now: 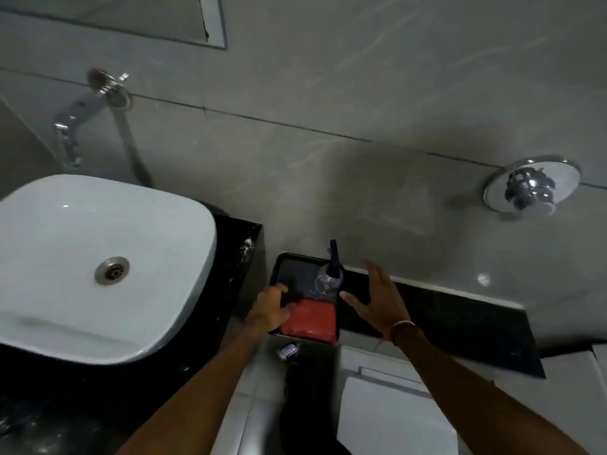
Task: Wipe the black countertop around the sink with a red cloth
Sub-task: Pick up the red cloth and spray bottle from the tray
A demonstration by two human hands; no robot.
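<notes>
The red cloth is lying folded in the near end of a dark tray that is sitting just to the right of the black countertop, between it and a lower black ledge running along the wall. The left hand is resting over the tray's left rim with its fingers curled down, touching the cloth's left edge; whether it is actually gripping the cloth or only the rim cannot be told from this view. The right hand is hovering just to the right of the tray, fingers spread and palm facing inward, grasping nothing. A clear bottle with a dark pump top is standing at the tray's far right corner (its outline is blurred). The white basin is sitting on the countertop to the left, with a metal drain at its middle and a chrome tap projecting from the grey tiled wall above it. A round chrome knob is mounted on the wall at the right. A red thread is circling the right wrist.
</notes>
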